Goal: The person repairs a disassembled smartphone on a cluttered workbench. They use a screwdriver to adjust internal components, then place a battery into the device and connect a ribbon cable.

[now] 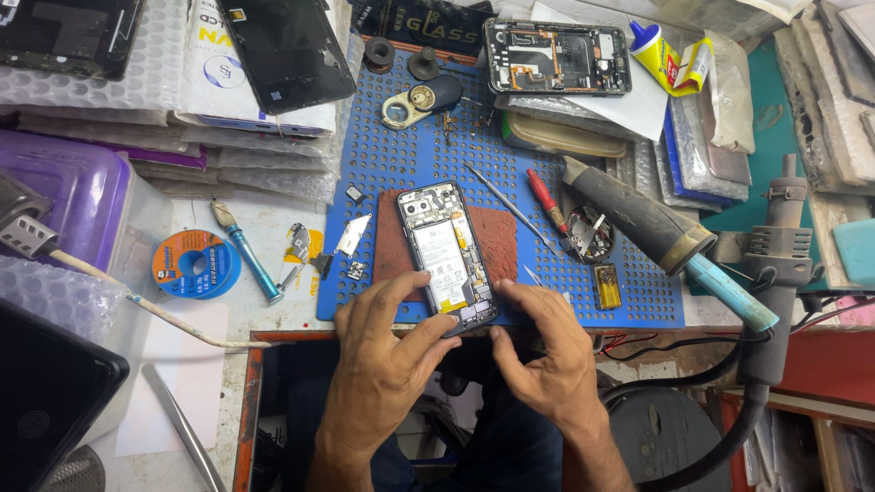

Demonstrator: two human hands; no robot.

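Note:
An opened phone (447,251) with its back cover off lies on a brown pad (499,239) on a blue perforated mat (428,155); its battery and circuit board show. My left hand (383,364) rests at the phone's near left edge, fingers touching its lower end. My right hand (542,351) presses its fingertips against the phone's lower right corner. Both hands hold the near end of the phone at the table's front edge.
Metal tweezers (506,202), a red-handled tool (545,199) and a dish of small parts (588,232) lie right of the phone. Another opened phone (556,56), a glue tube (658,53), a hot-air gun (775,264), a solder wick spool (193,264) and stacked bubble-wrap packs (237,155) surround the mat.

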